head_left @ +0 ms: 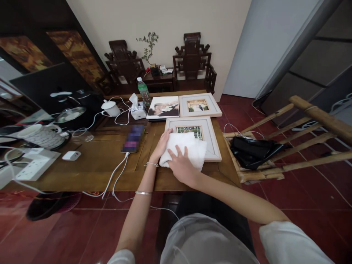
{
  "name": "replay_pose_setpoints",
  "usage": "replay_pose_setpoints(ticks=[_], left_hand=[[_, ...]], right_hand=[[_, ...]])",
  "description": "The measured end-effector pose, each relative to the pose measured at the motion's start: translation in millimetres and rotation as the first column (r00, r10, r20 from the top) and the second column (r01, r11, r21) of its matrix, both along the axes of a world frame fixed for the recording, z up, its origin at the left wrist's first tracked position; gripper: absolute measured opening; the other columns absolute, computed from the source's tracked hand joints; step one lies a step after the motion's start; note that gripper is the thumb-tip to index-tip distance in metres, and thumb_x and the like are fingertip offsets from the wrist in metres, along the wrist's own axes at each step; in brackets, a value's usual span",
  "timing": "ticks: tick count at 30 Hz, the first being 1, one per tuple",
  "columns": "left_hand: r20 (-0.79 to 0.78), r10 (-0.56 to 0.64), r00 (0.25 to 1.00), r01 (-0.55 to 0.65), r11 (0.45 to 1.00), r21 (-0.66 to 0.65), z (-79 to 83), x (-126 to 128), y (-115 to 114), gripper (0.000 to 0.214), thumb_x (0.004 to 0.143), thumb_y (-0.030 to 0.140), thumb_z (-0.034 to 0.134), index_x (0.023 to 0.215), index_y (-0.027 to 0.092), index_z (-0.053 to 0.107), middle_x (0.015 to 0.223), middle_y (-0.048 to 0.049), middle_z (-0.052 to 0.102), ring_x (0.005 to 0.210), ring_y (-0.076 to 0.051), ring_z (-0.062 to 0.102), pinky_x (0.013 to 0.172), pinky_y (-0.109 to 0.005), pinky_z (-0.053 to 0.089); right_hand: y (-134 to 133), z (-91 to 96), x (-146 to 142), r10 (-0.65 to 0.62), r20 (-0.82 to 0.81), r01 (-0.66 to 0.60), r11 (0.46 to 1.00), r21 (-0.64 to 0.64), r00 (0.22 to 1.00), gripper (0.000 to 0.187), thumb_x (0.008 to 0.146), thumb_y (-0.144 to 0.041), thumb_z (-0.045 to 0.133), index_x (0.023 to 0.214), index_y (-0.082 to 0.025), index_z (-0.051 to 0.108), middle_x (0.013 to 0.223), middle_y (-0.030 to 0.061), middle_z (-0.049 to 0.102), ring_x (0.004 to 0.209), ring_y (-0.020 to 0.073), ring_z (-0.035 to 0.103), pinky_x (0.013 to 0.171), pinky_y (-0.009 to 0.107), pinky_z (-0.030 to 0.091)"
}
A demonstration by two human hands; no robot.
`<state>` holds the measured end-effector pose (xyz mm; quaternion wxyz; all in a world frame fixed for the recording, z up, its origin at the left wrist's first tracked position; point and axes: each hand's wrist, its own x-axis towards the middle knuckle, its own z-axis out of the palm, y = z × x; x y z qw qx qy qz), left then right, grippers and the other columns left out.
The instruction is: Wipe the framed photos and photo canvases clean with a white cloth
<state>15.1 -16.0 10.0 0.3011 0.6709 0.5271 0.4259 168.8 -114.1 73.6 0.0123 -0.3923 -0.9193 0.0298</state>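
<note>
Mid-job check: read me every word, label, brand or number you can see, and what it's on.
No text is readable anywhere in view.
Bottle: green label, too small and blurred to read.
Phone: screen pixelated, unreadable.
Tissue box: faint marks, too small to read.
White charger: no legible marking.
Frame under the white cloth: no lettering that I can make out.
</note>
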Motion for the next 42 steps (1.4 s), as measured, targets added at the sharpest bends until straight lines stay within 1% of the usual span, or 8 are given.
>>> replay_pose_setpoints(ticks=[3, 8, 11, 20, 25, 33, 36, 42], left_hand=[[0.051, 0.013, 0.999, -0.012, 1.0, -0.024, 1.3, 0, -2, 0.049, 0.101, 0.043, 0.023, 0.134, 0.021, 0.052, 0.147, -0.0067, 0.045, 0.138, -0.02, 0.038, 0.118, -0.041, 0.024], [-0.077, 0.041, 0.996, -0.038, 0.998, 0.051, -3.4, 2, -2, 0.048, 0.1, 0.044, 0.029, 0.133, 0.018, 0.052, 0.146, -0.01, 0.046, 0.139, -0.021, 0.037, 0.118, -0.042, 0.024], [-0.181, 0.022, 0.983, -0.001, 0.994, 0.113, -5.1, 3, -1, 0.047, 0.099, 0.043, 0.031, 0.131, 0.016, 0.053, 0.142, -0.0115, 0.051, 0.139, -0.022, 0.036, 0.118, -0.044, 0.024], [-0.31, 0.026, 0.95, 0.041, 0.977, 0.209, -7.3, 4, 1, 0.043, 0.098, 0.037, 0.035, 0.126, 0.014, 0.057, 0.138, -0.0135, 0.054, 0.137, -0.024, 0.039, 0.116, -0.047, 0.027], [-0.327, 0.016, 0.945, 0.062, 0.973, 0.225, -9.3, 3, 1, 0.039, 0.097, 0.033, 0.038, 0.125, 0.017, 0.058, 0.139, -0.0119, 0.053, 0.138, -0.024, 0.038, 0.116, -0.049, 0.027], [-0.31, -0.016, 0.951, 0.095, 0.966, 0.24, -12.0, -2, 3, 0.042, 0.09, 0.013, 0.036, 0.126, 0.016, 0.057, 0.139, -0.0131, 0.052, 0.138, -0.024, 0.037, 0.116, -0.051, 0.027], [-0.292, -0.033, 0.956, 0.104, 0.967, 0.231, -12.5, -3, 4, 0.052, 0.082, 0.004, 0.037, 0.128, 0.019, 0.057, 0.14, -0.0107, 0.052, 0.139, -0.024, 0.036, 0.117, -0.053, 0.026], [-0.279, -0.004, 0.96, 0.077, 0.964, 0.253, -15.2, -1, 5, 0.055, 0.078, 0.002, 0.038, 0.126, 0.021, 0.058, 0.138, -0.0082, 0.054, 0.138, -0.024, 0.038, 0.117, -0.053, 0.027]], right_hand=[[7, -1.4, -6, 0.022, -0.036, -0.02, 0.999, 0.042, 0.999, 0.036, 0.089, -0.017, 0.04, 0.109, -0.017, 0.07, 0.145, 0.0165, 0.045, 0.134, 0.043, 0.034, 0.102, 0.07, 0.025], [27, -1.7, 11, 0.043, -0.044, -0.044, 0.999, -0.032, 0.998, 0.035, 0.084, -0.011, 0.042, 0.104, -0.018, 0.071, 0.143, 0.0103, 0.05, 0.135, 0.0379, 0.034, 0.101, 0.067, 0.029], [32, -1.5, 32, 0.01, -0.004, -0.01, 0.997, -0.082, 1.0, 0.041, 0.08, -0.007, 0.043, 0.108, -0.021, 0.069, 0.145, 0.006, 0.047, 0.137, 0.0375, 0.031, 0.099, 0.071, 0.028], [22, 13.1, 123, -0.151, 0.092, 0.145, 0.987, 0.074, 0.984, 0.044, 0.075, -0.001, 0.043, 0.102, -0.019, 0.072, 0.138, 0.0061, 0.055, 0.135, 0.0326, 0.038, 0.106, 0.061, 0.023], [55, 11.1, 140, -0.217, 0.115, 0.201, 0.971, 0.133, 0.97, 0.046, 0.073, 0.0, 0.044, 0.104, -0.02, 0.072, 0.143, 0.0019, 0.049, 0.139, 0.0295, 0.033, 0.108, 0.055, 0.026], [123, 3.7, 128, -0.262, 0.089, 0.239, 0.948, 0.211, 0.961, 0.052, 0.077, -0.001, 0.041, 0.122, -0.015, 0.064, 0.144, 0.0069, 0.049, 0.138, 0.0347, 0.029, 0.106, 0.054, 0.028], [104, 7.1, 124, -0.221, 0.115, 0.192, 0.956, 0.22, 0.969, 0.045, 0.079, -0.003, 0.042, 0.114, -0.012, 0.068, 0.138, 0.0113, 0.055, 0.134, 0.0369, 0.032, 0.105, 0.051, 0.029], [24, 16.3, 124, -0.172, 0.19, 0.143, 0.977, 0.158, 0.967, 0.038, 0.077, -0.005, 0.046, 0.105, -0.011, 0.072, 0.133, 0.0147, 0.058, 0.131, 0.0396, 0.038, 0.104, 0.05, 0.032]])
